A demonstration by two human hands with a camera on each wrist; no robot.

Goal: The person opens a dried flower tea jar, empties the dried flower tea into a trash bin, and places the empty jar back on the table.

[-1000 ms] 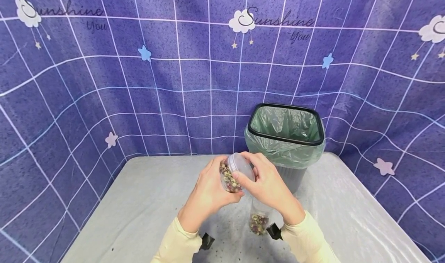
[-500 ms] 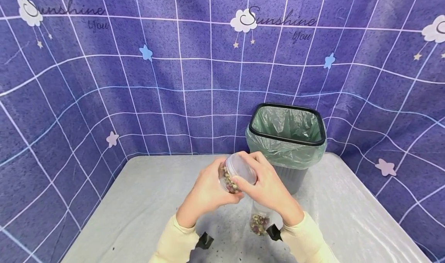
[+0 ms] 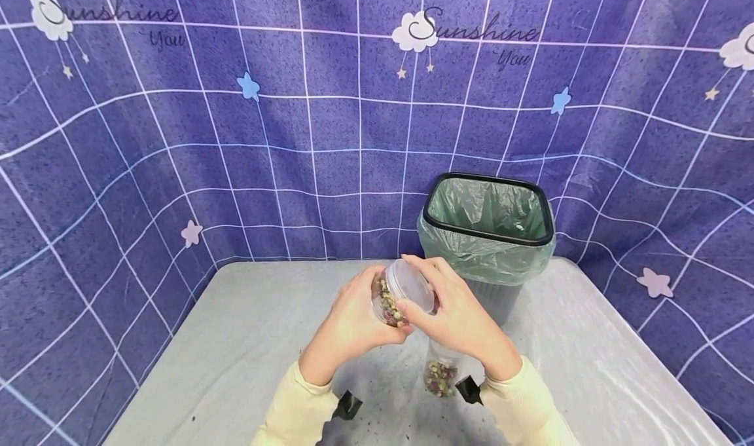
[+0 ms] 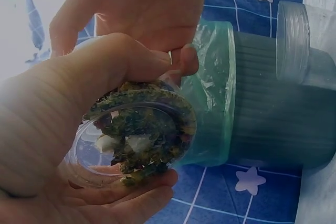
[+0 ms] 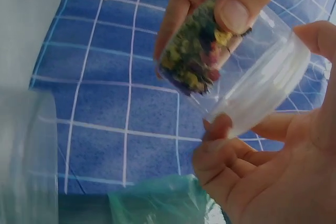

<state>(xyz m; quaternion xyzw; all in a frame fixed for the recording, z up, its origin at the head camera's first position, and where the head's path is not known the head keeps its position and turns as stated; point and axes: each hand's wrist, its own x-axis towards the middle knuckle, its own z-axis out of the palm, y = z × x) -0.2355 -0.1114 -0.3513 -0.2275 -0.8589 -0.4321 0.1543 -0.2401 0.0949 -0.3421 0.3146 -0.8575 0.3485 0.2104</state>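
My left hand grips a clear plastic jar above the table, its thumb and fingers around the body. Dried flowers in yellow, green and red lie inside, gathered toward the jar's bottom. The jar is tilted, with its translucent screw lid facing my right hand. That hand holds the lid by its edge, thumb on one side and fingers on the other. In the left wrist view the jar's bottom faces the camera. The lid sits on the jar's mouth.
A second clear jar with dried flowers stands on the grey-white table, below my right wrist. Behind it is a grey bin with a green liner and black rim. A blue-purple grid curtain surrounds the table. Dark crumbs dot the tabletop.
My right hand's fingers have shifted slightly around the lid. The jar and my left hand keep nearly the same place.
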